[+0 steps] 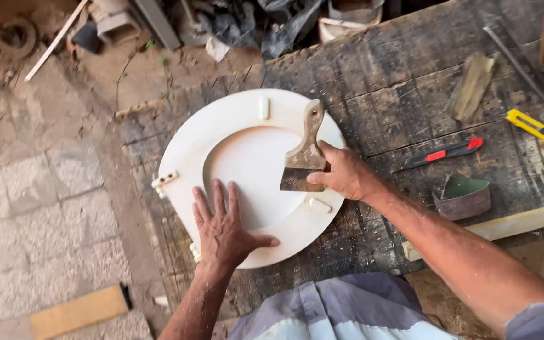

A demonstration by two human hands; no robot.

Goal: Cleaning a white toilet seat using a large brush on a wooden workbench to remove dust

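Lying flat on the workbench (410, 82), the white toilet seat (234, 119) is pinned by the left hand (225, 230) — open, fingers spread. The brush (305, 154) is gripped by the right hand (345, 173) — handle pointing away, bristles over the seat's right side.

workshop | worn, stained plank workbench (410, 82) | utility knives (539, 131) | scrap and debris on dirt floor (45, 189)

A cream-white round plastic toilet seat (247, 126) lies on a dark, weathered plank workbench (398, 82), near a red-and-black utility knife (445, 153) and a yellow one (539, 131).
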